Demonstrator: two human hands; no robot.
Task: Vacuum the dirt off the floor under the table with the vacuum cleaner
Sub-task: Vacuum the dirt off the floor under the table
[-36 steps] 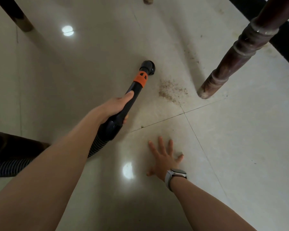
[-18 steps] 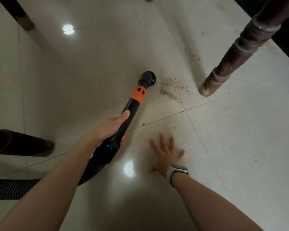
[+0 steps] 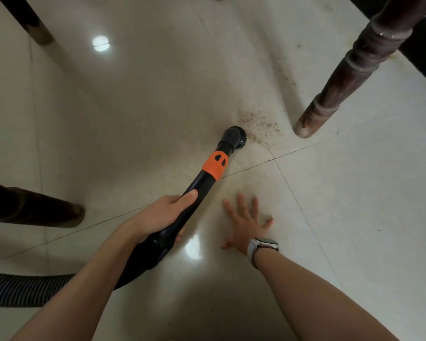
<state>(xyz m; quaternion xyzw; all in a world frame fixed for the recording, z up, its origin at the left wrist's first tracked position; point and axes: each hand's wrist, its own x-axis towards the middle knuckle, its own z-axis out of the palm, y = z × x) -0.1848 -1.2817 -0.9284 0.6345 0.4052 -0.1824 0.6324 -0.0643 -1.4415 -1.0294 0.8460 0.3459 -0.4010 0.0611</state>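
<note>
A black vacuum wand [image 3: 202, 185] with an orange collar [image 3: 215, 166] points up and to the right over the pale tiled floor. Its round brush nozzle [image 3: 235, 137] sits at the left edge of a patch of brown dirt [image 3: 258, 125]. My left hand [image 3: 162, 215] grips the wand just below the collar. The ribbed hose [image 3: 22, 289] trails off to the lower left. My right hand [image 3: 246, 221], with a watch on the wrist, lies flat on the floor with its fingers spread, to the right of the wand.
A turned dark wooden table leg [image 3: 349, 72] stands just right of the dirt. Another leg [image 3: 27, 23] is at the top left, and a dark leg [image 3: 35, 207] lies at the left edge. More specks [image 3: 284, 75] run up the floor behind the dirt patch.
The nozzle has moved right to the edge of the dirt patch. The view has shifted, so the hose and the left leg show more. My right hand has stayed flat on the floor.
</note>
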